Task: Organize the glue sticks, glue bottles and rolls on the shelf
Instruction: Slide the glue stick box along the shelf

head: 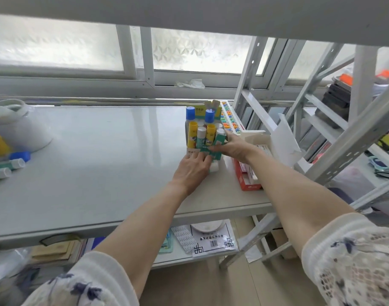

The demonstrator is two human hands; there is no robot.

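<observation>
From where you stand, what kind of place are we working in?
Probably a stationery stockroom or shop storage area: grey metal shelving by frosted windows, a box of glue sticks under both hands, and packaged goods on the lower shelf.

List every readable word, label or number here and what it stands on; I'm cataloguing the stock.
"固体胶": on the green and yellow display box behind the glue sticks.
Red box: white lettering, too blurred to read.
Packaged sheet on the lower shelf: characters and barcode, too small to read.
Glue stick labels: blurred.
</observation>
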